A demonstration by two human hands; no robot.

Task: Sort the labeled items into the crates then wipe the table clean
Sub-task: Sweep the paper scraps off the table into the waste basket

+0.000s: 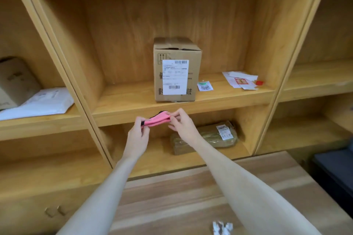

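Observation:
A folded pink cloth point(157, 119) with a black edge hangs in the air in front of the middle shelf board. My left hand point(138, 135) pinches its left end and my right hand point(182, 122) pinches its right end. Behind it on the shelf stands a cardboard box point(176, 51) with a white shipping label. A tape-wrapped brown parcel point(205, 138) with a small label lies in the compartment below, partly behind my right wrist.
A small green-and-white packet point(205, 86) and loose papers point(241, 80) with a red bit lie right of the box. A white mailer bag point(41, 102) and another carton point(14, 82) sit in the left compartment. The wooden table point(172, 196) holds a crumpled wrapper point(222, 228); a dark bin point(336, 173) stands right.

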